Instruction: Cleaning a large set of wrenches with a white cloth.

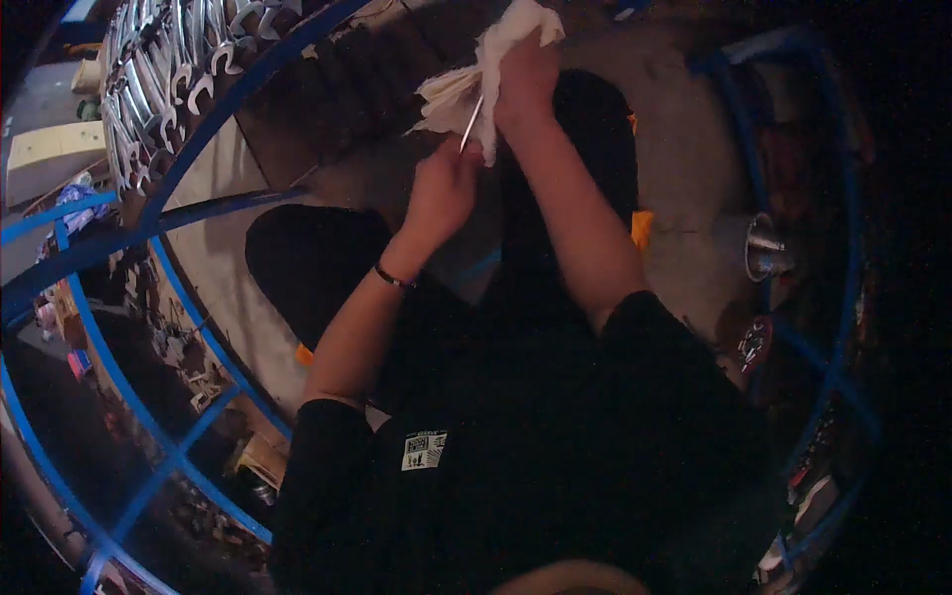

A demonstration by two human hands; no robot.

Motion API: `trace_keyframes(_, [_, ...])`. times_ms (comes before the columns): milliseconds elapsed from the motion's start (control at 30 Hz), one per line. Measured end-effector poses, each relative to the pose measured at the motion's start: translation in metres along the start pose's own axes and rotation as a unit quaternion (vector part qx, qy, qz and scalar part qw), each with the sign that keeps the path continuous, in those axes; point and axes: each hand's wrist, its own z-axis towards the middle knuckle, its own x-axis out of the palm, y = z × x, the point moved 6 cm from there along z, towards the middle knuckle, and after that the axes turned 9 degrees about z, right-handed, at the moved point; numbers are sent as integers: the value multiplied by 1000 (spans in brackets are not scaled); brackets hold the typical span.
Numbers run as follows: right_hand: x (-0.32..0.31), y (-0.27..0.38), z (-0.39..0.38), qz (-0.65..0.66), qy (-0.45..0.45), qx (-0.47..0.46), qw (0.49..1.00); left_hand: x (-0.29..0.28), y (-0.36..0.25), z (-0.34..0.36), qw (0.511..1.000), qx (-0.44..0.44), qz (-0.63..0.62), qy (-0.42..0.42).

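My left hand [443, 194] is closed on the near end of a slim, shiny metal rod [472, 123]. The rod slants up and to the right; its far part disappears into a crumpled off-white cloth [452, 97], so I cannot tell what kind of tool it is. Bunched in my right hand [528, 84], the cloth hangs down past the rod towards the left fingers. Both hands are held close together in front of my knees. The right fingertips are partly covered by the cloth.
Many open-ended wrenches [203, 50] hang in rows at the upper left, beside a blue metal frame [223, 99]. Blue-framed shelves [164, 436] with assorted hardware curve along the left. On the right are another blue frame [851, 228] and a shiny metal bowl [764, 248].
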Motion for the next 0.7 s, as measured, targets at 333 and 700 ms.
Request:
trace_keyframes(333, [19,-42,-25,300,252,292,872,-10,-4,-21,799,-203,-515,236])
trace_keyframes(700, [7,15,-14,-136,-95,34,986,-29,-13,-4,969,55,189,-151])
